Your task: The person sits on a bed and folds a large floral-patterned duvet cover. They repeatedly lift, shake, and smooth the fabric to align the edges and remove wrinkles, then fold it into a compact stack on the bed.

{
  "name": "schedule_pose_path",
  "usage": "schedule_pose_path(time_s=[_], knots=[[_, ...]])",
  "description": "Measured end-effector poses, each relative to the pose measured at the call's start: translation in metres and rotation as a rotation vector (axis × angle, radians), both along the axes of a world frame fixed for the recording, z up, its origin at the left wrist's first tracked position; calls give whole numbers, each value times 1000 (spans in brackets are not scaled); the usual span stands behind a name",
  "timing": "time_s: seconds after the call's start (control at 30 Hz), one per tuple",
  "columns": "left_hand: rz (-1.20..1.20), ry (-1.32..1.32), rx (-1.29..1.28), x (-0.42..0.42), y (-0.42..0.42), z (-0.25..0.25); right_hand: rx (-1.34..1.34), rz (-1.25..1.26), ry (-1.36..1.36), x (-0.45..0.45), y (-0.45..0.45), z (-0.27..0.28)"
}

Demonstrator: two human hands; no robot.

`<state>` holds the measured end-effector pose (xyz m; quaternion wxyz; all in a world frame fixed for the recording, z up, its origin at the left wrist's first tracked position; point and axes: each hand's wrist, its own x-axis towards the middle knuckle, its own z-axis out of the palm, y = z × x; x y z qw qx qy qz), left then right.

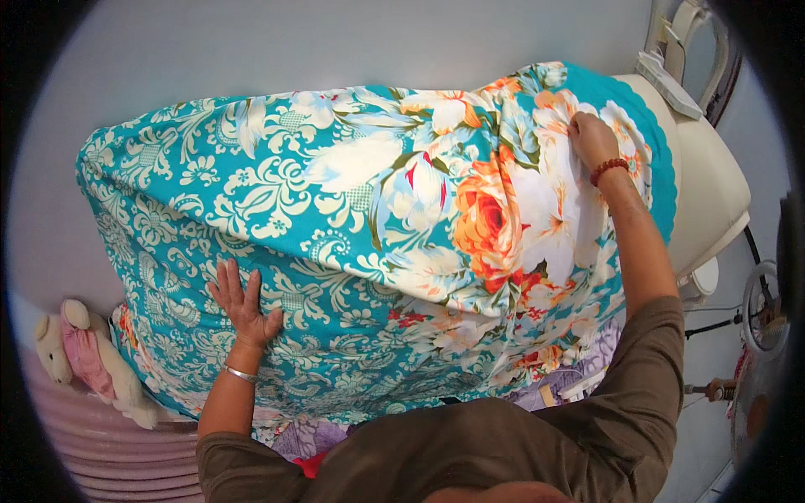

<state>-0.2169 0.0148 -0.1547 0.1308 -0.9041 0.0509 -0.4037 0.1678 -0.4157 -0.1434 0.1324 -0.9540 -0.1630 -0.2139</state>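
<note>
A large teal floral bedspread with a scalloped edge on its right side spreads before me, creased by a long diagonal fold. My left hand lies palm down on its patterned middle, with fingers spread and nothing held. Toward the far right end, the fingers of my right hand are curled in and closed on the cloth, next to white and orange flowers. The fingertips of that hand are partly hidden.
A cream padded headboard stands at the right, with a white box-like item on it and a framed mirror behind. A plush toy in pink leans at the left. An electric fan is at the far right.
</note>
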Motion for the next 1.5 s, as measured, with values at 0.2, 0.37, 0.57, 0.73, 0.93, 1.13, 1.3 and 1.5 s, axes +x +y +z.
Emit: schedule_pose_path(time_s=[0.2, 0.37, 0.57, 0.73, 0.93, 1.13, 1.3, 1.5], knots=[[-21, -13, -52, 0, 3, -1, -71, -8, -111, 63, -41, -6], [8, 6, -6, -4, 8, -2, -101, 109, 69, 82, -62, 20], [2, -32, -26, 0, 7, -1, 221, 110, 250, 123, -58, 53], [-11, -39, -55, 3, 5, -3, -15, 53, -51, 126, -39, 36], [-4, -19, -40, 1, 6, -4, 203, 65, -38, 152, -53, 33], [2, 27, 1, 4, 5, 0, 220, 39, 397, 171, -59, 66], [18, 15, -49, -6, 9, -3, 111, -163, 50, 201, -60, 66], [-41, -7, -124, 5, 14, -11, 239, -143, 91, 333, -148, -13]])
